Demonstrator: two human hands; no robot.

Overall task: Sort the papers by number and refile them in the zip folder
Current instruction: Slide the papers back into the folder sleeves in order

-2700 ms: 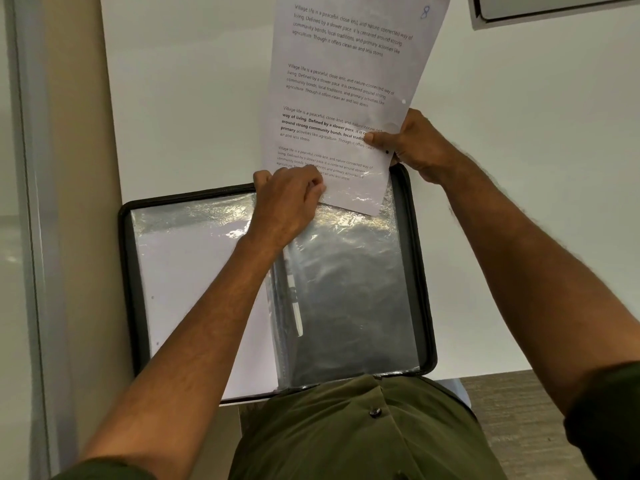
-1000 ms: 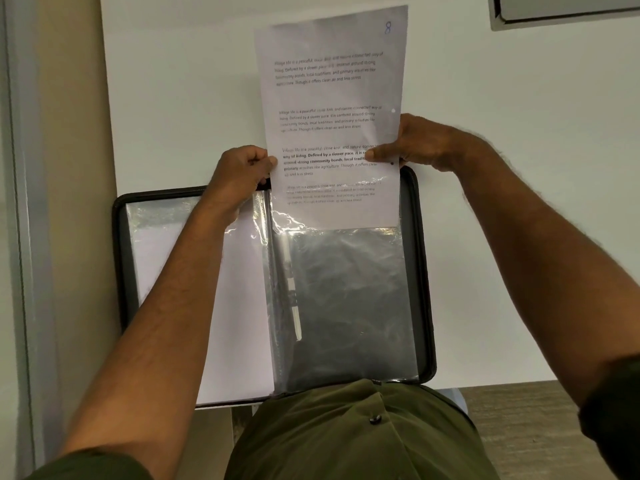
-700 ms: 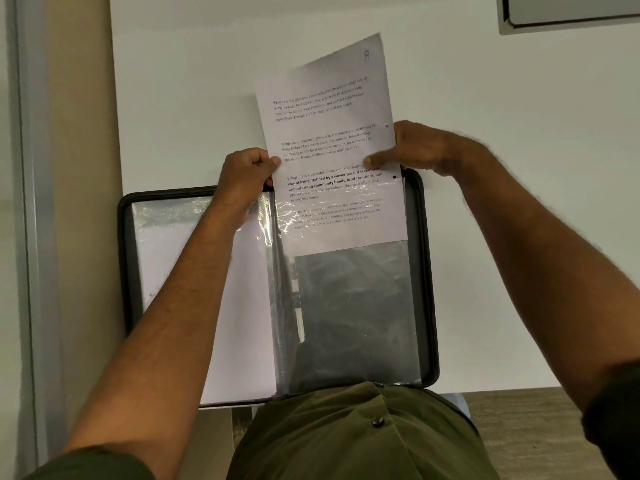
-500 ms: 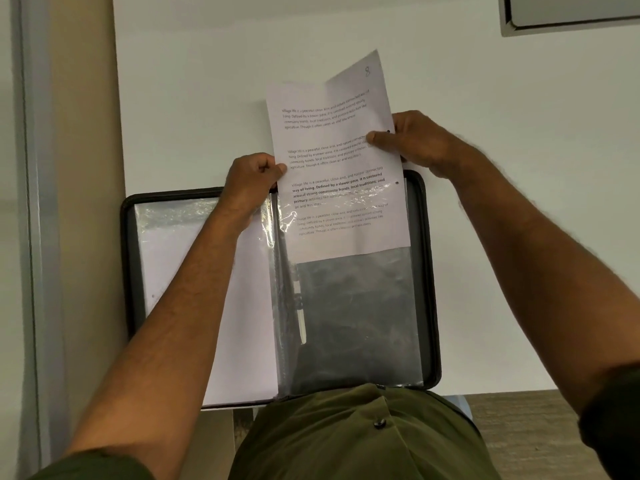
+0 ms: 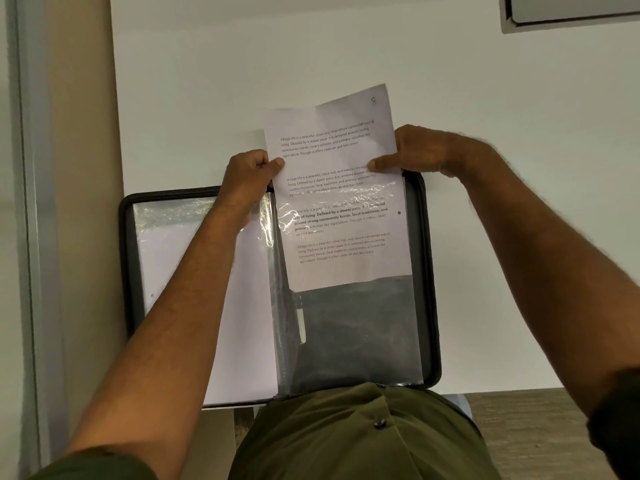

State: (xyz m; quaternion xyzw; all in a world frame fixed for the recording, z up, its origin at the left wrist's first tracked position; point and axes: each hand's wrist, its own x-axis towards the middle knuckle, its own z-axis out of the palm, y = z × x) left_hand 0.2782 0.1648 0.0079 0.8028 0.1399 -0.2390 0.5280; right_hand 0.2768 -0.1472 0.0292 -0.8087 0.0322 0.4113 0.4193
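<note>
Black-edged, the open zip folder lies on the white table, and we take it as our landmark. On its left half a clear sleeve holds a blank white sheet. At its top edge, near the spine, our left hand pinches the printed paper marked 8, which sits partway down the right clear sleeve. Our right hand pinches the paper's right edge, above the folder's top right corner.

Matt paper sheet slides into a glossy (crinkled) plastic sleeve.
</note>
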